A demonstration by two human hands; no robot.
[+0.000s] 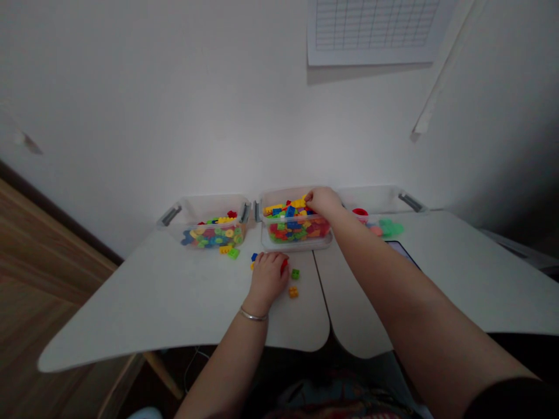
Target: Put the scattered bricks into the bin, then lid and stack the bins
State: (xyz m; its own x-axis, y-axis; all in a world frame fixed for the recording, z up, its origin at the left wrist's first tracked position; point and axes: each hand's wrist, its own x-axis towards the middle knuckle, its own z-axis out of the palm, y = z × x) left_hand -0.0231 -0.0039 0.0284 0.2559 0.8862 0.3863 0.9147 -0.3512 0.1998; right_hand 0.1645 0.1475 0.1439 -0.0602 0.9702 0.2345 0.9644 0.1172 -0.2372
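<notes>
My left hand rests on the white table with its fingers curled over a red brick. A green brick, an orange brick and a blue brick lie loose around it. My right hand reaches into the middle clear bin, which is full of coloured bricks. Its fingers are bent down among the yellow bricks; whether they grip one is hidden.
A second clear bin at the left holds coloured ring-like pieces, with a green piece in front of it. A third bin at the right holds red and green items. A dark tablet edge lies beside my right forearm. The wall is close behind.
</notes>
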